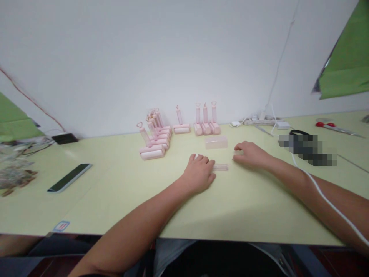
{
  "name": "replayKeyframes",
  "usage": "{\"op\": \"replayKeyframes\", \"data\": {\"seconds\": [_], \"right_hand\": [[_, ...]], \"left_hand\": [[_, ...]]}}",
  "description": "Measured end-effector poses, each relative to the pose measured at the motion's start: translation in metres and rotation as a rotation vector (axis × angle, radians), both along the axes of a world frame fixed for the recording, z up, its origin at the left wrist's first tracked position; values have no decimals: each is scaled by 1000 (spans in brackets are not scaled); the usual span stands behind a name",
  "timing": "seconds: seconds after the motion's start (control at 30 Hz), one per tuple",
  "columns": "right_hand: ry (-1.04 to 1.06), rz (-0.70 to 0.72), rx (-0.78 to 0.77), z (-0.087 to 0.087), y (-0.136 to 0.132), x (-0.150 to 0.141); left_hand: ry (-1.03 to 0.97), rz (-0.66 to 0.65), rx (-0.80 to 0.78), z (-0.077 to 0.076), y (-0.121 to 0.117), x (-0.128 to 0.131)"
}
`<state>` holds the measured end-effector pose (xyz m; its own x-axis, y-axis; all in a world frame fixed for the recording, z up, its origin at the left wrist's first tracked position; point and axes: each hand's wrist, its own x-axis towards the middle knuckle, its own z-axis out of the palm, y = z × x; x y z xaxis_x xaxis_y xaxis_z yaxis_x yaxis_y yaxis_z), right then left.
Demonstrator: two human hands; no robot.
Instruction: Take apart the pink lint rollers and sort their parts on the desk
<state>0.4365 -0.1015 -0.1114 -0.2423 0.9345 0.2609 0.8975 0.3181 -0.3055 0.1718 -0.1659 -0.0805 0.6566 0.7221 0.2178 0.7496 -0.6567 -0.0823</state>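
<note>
My left hand [199, 172] rests on the pale yellow table [115, 200] with its fingers curled over a thin pink stick [220, 166] that pokes out to the right. My right hand [250, 153] lies just right of it, fingers bent down onto the table near a small pale piece [236, 152]; what it holds, if anything, is hidden. A clear pink block [216, 142] lies just behind both hands. Behind that stand pink roller-like pieces with heart-topped handles: a stacked pile [155, 142], a single one [181, 124] and a group of three [206, 123].
A dark phone [69, 177] lies at the left, with a heap of small brown items [14, 175] at the far left edge. A white power strip [263, 121] and cables sit by the wall. Red-handled scissors [336, 127] lie at the far right. A white cable [325, 198] crosses my right forearm.
</note>
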Motion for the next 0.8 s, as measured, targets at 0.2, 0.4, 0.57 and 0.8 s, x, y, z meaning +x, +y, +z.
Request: {"op": "replayKeyframes", "data": {"seconds": [0.2, 0.4, 0.57, 0.8], "right_hand": [[40, 290, -103, 9, -26, -20], [107, 477, -119, 18, -53, -46], [165, 468, -91, 17, -57, -51], [453, 403, -192, 8, -57, -57]], "left_hand": [[49, 64, -52, 4, 7, -13], [28, -97, -129, -3, 9, -10], [-7, -111, -135, -1, 8, -11], [-41, -113, -154, 5, 9, -13]]}}
